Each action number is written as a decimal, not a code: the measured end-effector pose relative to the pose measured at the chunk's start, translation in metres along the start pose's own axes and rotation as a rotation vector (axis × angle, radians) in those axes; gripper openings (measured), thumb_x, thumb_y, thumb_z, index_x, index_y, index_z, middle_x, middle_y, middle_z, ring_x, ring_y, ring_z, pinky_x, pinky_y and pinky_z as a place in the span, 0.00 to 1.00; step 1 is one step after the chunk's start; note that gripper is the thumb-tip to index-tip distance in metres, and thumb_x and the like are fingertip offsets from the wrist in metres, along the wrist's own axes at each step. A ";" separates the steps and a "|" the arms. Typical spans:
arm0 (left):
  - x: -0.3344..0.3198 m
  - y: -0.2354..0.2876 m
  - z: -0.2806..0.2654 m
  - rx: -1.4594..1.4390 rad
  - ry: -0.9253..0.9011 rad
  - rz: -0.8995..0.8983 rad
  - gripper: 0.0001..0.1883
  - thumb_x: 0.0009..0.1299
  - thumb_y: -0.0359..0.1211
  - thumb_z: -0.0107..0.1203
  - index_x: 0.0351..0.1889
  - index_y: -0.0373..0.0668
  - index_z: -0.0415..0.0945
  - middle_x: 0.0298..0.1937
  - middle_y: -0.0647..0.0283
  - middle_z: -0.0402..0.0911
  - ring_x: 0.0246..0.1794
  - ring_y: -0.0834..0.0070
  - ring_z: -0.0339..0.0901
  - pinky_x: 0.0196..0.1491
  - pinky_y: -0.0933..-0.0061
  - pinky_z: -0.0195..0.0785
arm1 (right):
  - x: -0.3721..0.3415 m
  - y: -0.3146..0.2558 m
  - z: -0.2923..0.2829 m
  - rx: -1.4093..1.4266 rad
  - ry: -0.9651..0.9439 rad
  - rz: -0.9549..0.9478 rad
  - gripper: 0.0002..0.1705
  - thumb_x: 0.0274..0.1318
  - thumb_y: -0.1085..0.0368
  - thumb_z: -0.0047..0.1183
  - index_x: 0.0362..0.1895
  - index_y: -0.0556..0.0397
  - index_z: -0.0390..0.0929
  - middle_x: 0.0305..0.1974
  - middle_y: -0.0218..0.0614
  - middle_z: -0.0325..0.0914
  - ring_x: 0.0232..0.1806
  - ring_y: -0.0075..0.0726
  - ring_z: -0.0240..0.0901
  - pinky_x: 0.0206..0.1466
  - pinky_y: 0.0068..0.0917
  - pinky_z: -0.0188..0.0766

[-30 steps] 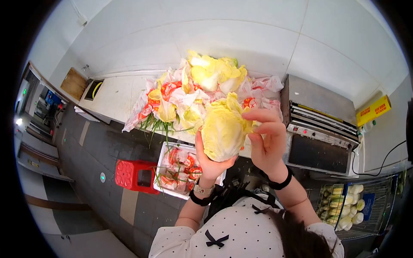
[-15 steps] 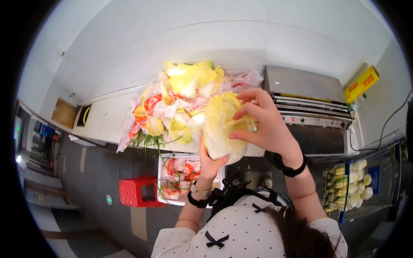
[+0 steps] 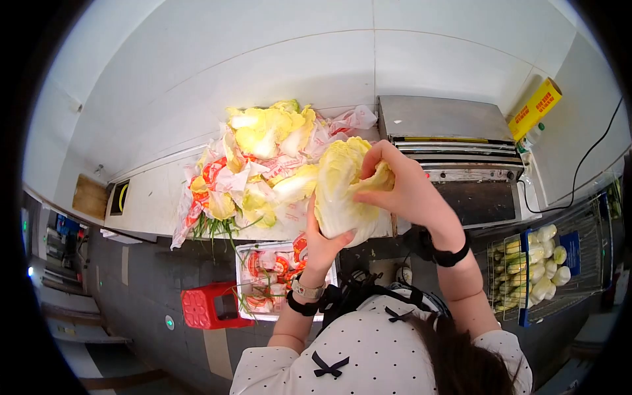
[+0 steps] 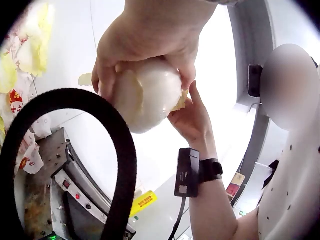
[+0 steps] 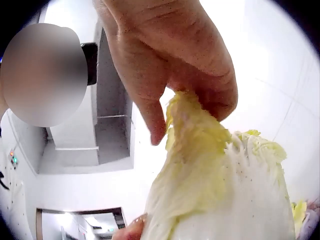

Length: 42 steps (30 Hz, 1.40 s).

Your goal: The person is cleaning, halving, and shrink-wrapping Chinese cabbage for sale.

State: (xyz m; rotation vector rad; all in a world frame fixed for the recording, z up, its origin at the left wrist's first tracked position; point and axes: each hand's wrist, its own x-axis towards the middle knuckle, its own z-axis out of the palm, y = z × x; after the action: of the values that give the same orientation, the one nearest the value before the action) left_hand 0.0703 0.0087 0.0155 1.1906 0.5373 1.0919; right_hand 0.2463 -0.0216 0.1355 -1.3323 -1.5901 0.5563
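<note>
A yellow-white cabbage head [image 3: 339, 194] is held up above the counter's front edge. My left hand [image 3: 322, 243] grips it from below at its white base; in the left wrist view the fingers of that hand [image 4: 150, 40] curl round the pale base [image 4: 145, 95]. At the cabbage's upper right, my right hand [image 3: 405, 187] pinches the edge of an outer leaf. The right wrist view shows the right hand [image 5: 175, 55] with thumb and fingers at the yellow leaf tip [image 5: 192, 120], the leaf standing away from the head.
Loose leaves [image 3: 263, 131] and red-printed wrapping lie on the counter [image 3: 148, 201] to the left. A metal appliance [image 3: 447, 118] stands right. Below are a white box [image 3: 247, 306] of wrapped items, a red stool [image 3: 201, 306] and a cart [image 3: 579, 289] with vegetables.
My right hand has moved from beside the cabbage onto its outer leaf and now pinches it. The left hand still holds the head. The head view has shifted rightward.
</note>
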 end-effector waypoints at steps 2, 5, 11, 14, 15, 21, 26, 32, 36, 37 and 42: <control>-0.002 -0.001 0.003 0.063 -0.011 0.020 0.52 0.47 0.29 0.66 0.67 0.36 0.42 0.61 0.55 0.59 0.61 0.67 0.60 0.60 0.65 0.57 | -0.001 0.004 -0.011 0.026 -0.110 0.083 0.16 0.38 0.64 0.63 0.30 0.55 0.71 0.28 0.36 0.72 0.30 0.37 0.69 0.35 0.27 0.66; -0.003 -0.011 0.002 0.185 -0.019 0.051 0.52 0.47 0.28 0.66 0.67 0.37 0.42 0.62 0.55 0.58 0.62 0.67 0.59 0.60 0.65 0.56 | -0.005 -0.003 -0.022 -0.131 -0.240 0.154 0.14 0.36 0.65 0.64 0.29 0.55 0.74 0.30 0.35 0.71 0.33 0.33 0.67 0.38 0.24 0.65; -0.011 -0.007 0.021 0.138 0.025 0.052 0.48 0.51 0.31 0.64 0.67 0.37 0.44 0.63 0.54 0.57 0.63 0.66 0.58 0.62 0.63 0.54 | -0.019 0.006 -0.016 -0.157 -0.137 -0.140 0.13 0.35 0.67 0.62 0.29 0.54 0.72 0.31 0.35 0.69 0.39 0.41 0.66 0.42 0.29 0.65; -0.012 0.014 0.031 -0.282 0.020 0.043 0.40 0.61 0.40 0.56 0.66 0.37 0.45 0.65 0.54 0.56 0.63 0.63 0.58 0.62 0.61 0.55 | -0.021 -0.002 -0.028 -0.032 -0.146 -0.141 0.14 0.34 0.71 0.62 0.28 0.54 0.71 0.30 0.34 0.68 0.39 0.40 0.66 0.42 0.29 0.65; -0.012 0.018 0.033 -0.487 0.018 0.026 0.38 0.64 0.43 0.53 0.66 0.38 0.46 0.65 0.54 0.56 0.63 0.63 0.59 0.62 0.61 0.56 | -0.022 -0.006 -0.032 -0.009 -0.142 -0.143 0.14 0.33 0.72 0.62 0.28 0.54 0.71 0.30 0.33 0.68 0.39 0.40 0.66 0.42 0.29 0.65; 0.000 -0.025 0.039 -0.803 -0.174 -0.385 0.31 0.70 0.47 0.42 0.66 0.44 0.47 0.65 0.58 0.57 0.62 0.63 0.61 0.62 0.58 0.58 | -0.022 -0.017 -0.039 -0.040 -0.263 -0.308 0.16 0.28 0.73 0.64 0.26 0.52 0.72 0.32 0.30 0.71 0.40 0.38 0.66 0.43 0.28 0.65; 0.004 -0.045 0.048 -1.048 -0.355 -0.491 0.31 0.69 0.48 0.42 0.67 0.48 0.48 0.65 0.58 0.58 0.62 0.64 0.61 0.62 0.58 0.57 | -0.022 -0.014 -0.047 -0.003 -0.280 -0.267 0.15 0.30 0.75 0.64 0.26 0.53 0.72 0.33 0.30 0.72 0.40 0.37 0.67 0.42 0.27 0.66; 0.002 -0.037 0.055 -1.155 -0.532 -0.746 0.39 0.64 0.62 0.36 0.66 0.46 0.50 0.64 0.52 0.58 0.60 0.44 0.58 0.57 0.35 0.51 | -0.010 0.025 -0.059 0.274 -0.323 0.087 0.13 0.40 0.73 0.60 0.31 0.56 0.69 0.31 0.26 0.69 0.36 0.19 0.63 0.41 0.19 0.63; -0.001 -0.036 0.054 -1.194 -0.417 -0.602 0.36 0.66 0.58 0.35 0.66 0.46 0.50 0.64 0.52 0.59 0.60 0.46 0.60 0.58 0.39 0.54 | -0.008 0.034 -0.069 0.274 -0.411 0.097 0.16 0.40 0.67 0.63 0.32 0.56 0.70 0.29 0.28 0.69 0.34 0.21 0.63 0.41 0.20 0.63; -0.001 -0.036 0.051 -1.146 -0.362 -0.585 0.36 0.67 0.58 0.35 0.66 0.46 0.50 0.63 0.52 0.60 0.59 0.48 0.61 0.58 0.41 0.56 | -0.007 0.030 -0.076 0.231 -0.473 0.126 0.17 0.38 0.68 0.64 0.33 0.56 0.70 0.30 0.26 0.69 0.35 0.20 0.63 0.41 0.19 0.62; -0.010 -0.028 0.044 -0.840 -0.099 -0.521 0.32 0.69 0.54 0.33 0.65 0.46 0.51 0.59 0.53 0.65 0.56 0.53 0.66 0.54 0.45 0.63 | -0.006 0.031 -0.077 -0.001 -0.551 0.016 0.23 0.33 0.64 0.68 0.35 0.57 0.70 0.30 0.28 0.69 0.33 0.20 0.62 0.37 0.20 0.62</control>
State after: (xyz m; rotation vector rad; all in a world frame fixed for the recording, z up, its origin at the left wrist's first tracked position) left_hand 0.1128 -0.0202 0.0028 0.3291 0.2353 0.6776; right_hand 0.3279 -0.0353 0.1419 -1.2550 -2.0165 0.9947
